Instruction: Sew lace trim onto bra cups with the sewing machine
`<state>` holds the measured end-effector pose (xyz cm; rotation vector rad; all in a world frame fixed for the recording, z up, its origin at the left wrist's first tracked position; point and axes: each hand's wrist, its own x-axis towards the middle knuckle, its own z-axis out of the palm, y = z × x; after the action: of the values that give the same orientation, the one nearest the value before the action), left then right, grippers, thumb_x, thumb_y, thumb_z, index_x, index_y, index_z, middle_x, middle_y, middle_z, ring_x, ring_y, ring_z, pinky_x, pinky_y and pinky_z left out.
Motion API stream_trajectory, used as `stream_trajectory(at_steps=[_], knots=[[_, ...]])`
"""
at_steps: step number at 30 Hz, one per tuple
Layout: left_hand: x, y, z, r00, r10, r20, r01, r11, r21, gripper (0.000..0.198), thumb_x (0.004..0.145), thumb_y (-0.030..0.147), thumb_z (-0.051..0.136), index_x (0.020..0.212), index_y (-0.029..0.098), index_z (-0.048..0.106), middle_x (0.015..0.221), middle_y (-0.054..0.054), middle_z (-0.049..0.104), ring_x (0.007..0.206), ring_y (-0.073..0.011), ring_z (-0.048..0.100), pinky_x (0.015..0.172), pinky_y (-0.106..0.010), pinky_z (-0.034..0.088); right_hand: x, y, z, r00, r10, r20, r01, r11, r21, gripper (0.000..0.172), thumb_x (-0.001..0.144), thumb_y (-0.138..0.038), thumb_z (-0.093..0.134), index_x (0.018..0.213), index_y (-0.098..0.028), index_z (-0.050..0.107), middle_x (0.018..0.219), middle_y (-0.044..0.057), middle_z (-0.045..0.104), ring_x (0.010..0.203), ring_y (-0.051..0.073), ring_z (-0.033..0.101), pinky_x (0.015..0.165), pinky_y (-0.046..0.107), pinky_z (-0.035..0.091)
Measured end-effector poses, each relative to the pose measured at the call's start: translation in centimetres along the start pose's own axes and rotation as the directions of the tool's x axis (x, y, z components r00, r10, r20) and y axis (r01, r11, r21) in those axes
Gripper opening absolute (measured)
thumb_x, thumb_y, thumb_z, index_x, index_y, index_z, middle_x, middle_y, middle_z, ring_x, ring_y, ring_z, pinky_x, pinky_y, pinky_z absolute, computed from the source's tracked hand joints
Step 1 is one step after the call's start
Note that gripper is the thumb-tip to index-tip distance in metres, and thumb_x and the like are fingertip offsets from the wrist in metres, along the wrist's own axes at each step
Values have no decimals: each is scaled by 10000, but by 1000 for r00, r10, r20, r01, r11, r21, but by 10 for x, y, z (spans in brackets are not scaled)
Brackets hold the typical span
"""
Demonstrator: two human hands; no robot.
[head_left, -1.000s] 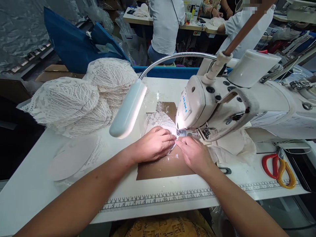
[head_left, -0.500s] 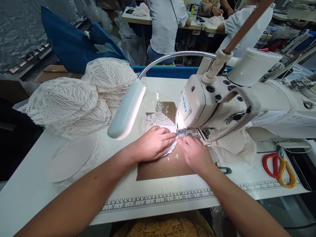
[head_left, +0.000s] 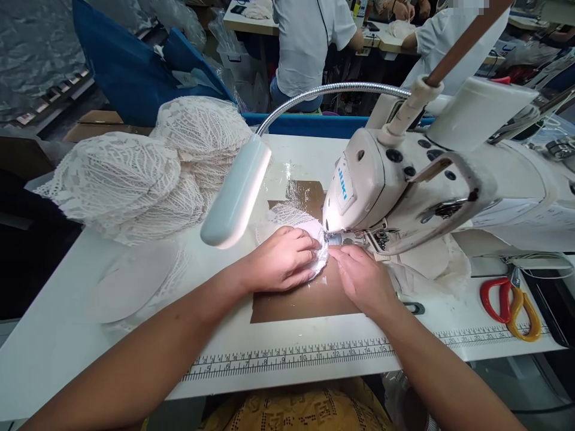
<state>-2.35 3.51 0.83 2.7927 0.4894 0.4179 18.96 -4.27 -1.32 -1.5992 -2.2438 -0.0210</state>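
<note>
A white lace bra cup lies under the needle end of the white sewing machine. My left hand rests on the cup with its fingers bent and pressed onto the fabric. Just right of the cup's edge is my right hand, thumb and fingers drawn together close to the presser foot. Whatever those fingertips pinch is too small to make out. Brown sheeting covers the tabletop beneath both hands.
Stacked lace cups stand at the left, with a pale oval pad nearer me. A lamp hangs over the table. Red-and-yellow-handled scissors lie at right, beyond a ruler strip. People work at tables behind.
The view has shifted slightly. The lace cup has turned a little under my left hand, whose fingers are more bent. A small gap shows between my right fingertips and the cup's edge.
</note>
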Motion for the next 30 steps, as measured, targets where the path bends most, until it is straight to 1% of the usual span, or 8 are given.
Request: stream_trajectory(at_steps=[2, 4, 6, 9, 14, 17, 23, 30], knots=[[0, 0, -1, 999, 34, 1, -34, 999, -11, 237, 936, 311, 487, 911, 166, 673, 1103, -93, 648, 982, -227, 547, 867, -387, 387, -1, 0, -3, 1000, -16, -5, 16, 998, 64, 324, 846, -68, 468, 1055, -184, 687, 927, 46, 697, 823, 161, 611, 662, 259, 435], [0, 1, -1, 999, 53, 3, -53, 999, -6, 231, 936, 301, 489, 910, 172, 678, 995, -86, 651, 916, -209, 549, 839, -375, 387, -1, 0, -5, 999, -39, -6, 39, 993, 112, 302, 843, -68, 470, 1018, -178, 691, 896, 44, 688, 805, 156, 607, 648, 252, 431], [0, 1, 0, 998, 60, 2, -60, 998, 11, 238, 945, 301, 482, 919, 181, 685, 909, -75, 644, 858, -196, 546, 816, -368, 385, -2, 0, -7, 998, -63, 3, 62, 988, 140, 298, 839, -69, 469, 1005, -179, 690, 876, 41, 678, 784, 152, 598, 646, 249, 427], [0, 1, 1, 998, 61, -11, -60, 998, 33, 258, 958, 300, 473, 890, 184, 693, 840, -65, 636, 827, -188, 546, 806, -361, 380, -2, 0, -8, 996, -87, 14, 84, 985, 153, 293, 827, -65, 471, 988, -179, 687, 872, 43, 666, 780, 153, 584, 646, 248, 415], [1, 2, 3, 999, 53, -8, -53, 998, 43, 284, 966, 296, 463, 857, 177, 697, 802, -55, 629, 804, -176, 541, 795, -348, 378, -4, 0, -7, 991, -134, 20, 128, 976, 174, 324, 805, -32, 466, 982, -188, 688, 863, 38, 652, 777, 146, 560, 633, 241, 387], [0, 2, 3, 998, 58, -3, -58, 997, 60, 288, 975, 305, 447, 908, 184, 700, 800, -55, 629, 802, -178, 534, 784, -348, 376, -4, 0, -6, 985, -171, 20, 166, 974, 154, 355, 793, -11, 465, 1005, -188, 689, 849, 36, 642, 776, 143, 550, 630, 241, 376], [-1, 1, 2, 997, 70, 23, -72, 993, 98, 295, 983, 318, 431, 999, 215, 707, 767, -55, 611, 765, -182, 501, 740, -351, 354, -6, 1, -7, 977, -200, 75, 194, 978, 80, 367, 796, -5, 462, 1012, -198, 688, 826, 32, 623, 757, 138, 534, 608, 243, 355], [-1, 3, 1, 996, 71, 47, -75, 991, 112, 311, 987, 291, 419, 947, 231, 721, 714, -38, 580, 721, -176, 463, 712, -348, 328, -6, 2, -8, 978, -203, 42, 196, 972, 128, 348, 791, -1, 463, 958, -201, 696, 830, 30, 632, 760, 136, 543, 611, 240, 367]])
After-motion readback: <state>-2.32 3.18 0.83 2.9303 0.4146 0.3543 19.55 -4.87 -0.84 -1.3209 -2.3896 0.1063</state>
